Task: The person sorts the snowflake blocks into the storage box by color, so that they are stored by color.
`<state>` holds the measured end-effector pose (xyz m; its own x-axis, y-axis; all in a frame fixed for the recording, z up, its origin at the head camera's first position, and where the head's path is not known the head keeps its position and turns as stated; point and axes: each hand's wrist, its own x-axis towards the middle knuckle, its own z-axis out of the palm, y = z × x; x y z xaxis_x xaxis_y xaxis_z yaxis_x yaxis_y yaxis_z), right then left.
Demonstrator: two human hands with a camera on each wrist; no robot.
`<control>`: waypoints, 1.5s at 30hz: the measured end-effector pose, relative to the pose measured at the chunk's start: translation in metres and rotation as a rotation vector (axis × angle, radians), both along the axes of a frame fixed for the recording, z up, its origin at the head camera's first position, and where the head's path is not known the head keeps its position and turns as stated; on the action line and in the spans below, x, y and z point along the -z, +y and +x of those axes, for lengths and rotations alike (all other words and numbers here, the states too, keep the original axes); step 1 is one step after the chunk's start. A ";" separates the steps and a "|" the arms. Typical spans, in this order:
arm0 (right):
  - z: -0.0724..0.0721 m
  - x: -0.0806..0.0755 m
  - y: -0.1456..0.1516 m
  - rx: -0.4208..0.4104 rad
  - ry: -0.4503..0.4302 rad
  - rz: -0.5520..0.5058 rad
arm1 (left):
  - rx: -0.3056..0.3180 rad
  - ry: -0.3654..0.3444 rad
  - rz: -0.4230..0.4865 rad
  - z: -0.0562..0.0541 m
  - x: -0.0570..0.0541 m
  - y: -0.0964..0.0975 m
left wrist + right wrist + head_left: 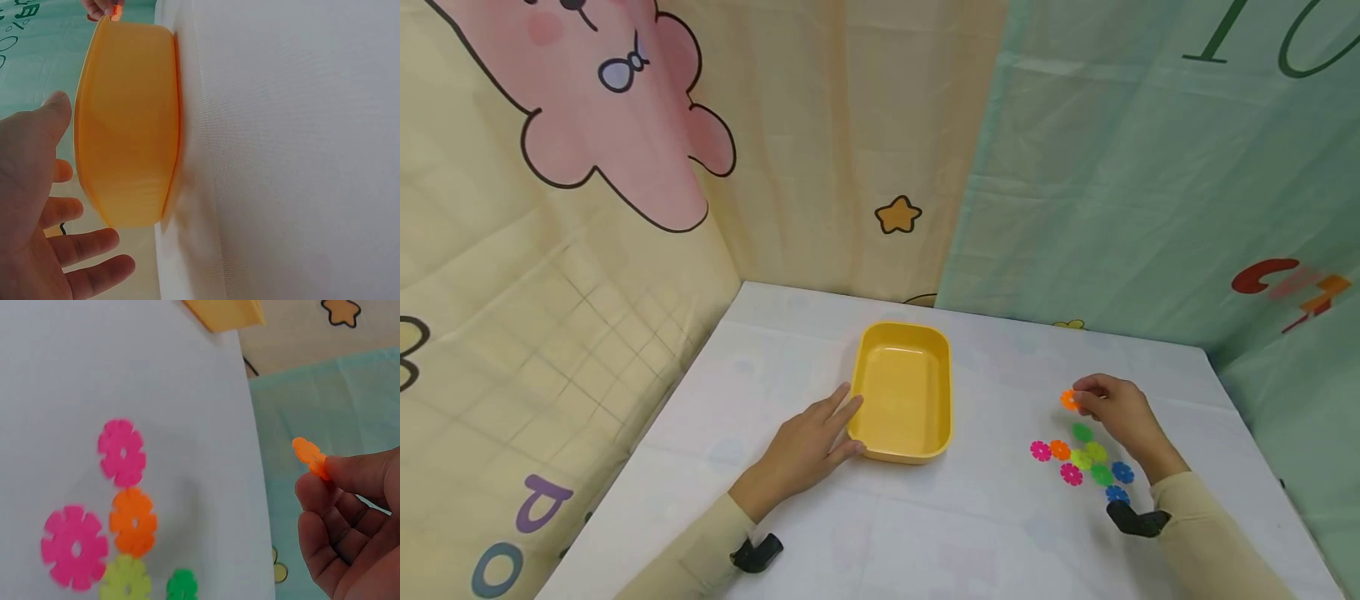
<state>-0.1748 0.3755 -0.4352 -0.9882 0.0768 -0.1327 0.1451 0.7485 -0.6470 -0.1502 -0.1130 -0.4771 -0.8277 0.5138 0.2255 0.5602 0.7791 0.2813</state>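
Between thumb and forefinger my right hand (1116,412) pinches an orange snowflake disc (309,456), held above the table behind a loose group of discs. That group has two pink discs, of which one pink disc (1071,474) lies nearer me, an orange disc (1060,450), plus yellow-green, green and blue ones. At the left side of a yellow tray (901,457) is my left hand (808,442), its fingers spread and fairly straight by the rim. In the left wrist view the tray's outer wall (128,125) shows beside that hand.
A white cloth covers the table (985,533). Printed curtains (850,150) hang behind it and along both sides. A black strap end sticks out at each wrist; the right one (1138,521) is close to a blue disc (1117,494).
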 end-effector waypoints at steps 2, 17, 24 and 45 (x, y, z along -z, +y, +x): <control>-0.009 -0.008 -0.014 -0.016 0.009 -0.049 | 0.009 -0.006 -0.006 -0.001 -0.001 0.002; -0.076 -0.052 -0.115 -0.126 0.007 -0.288 | -0.016 -0.017 -0.032 -0.002 -0.003 0.007; -0.104 -0.046 -0.165 -0.110 -0.023 -0.348 | -0.031 -0.021 -0.042 0.000 -0.002 0.007; -0.123 0.015 -0.265 0.101 -0.175 -0.534 | -0.027 0.016 -0.048 0.002 -0.002 0.005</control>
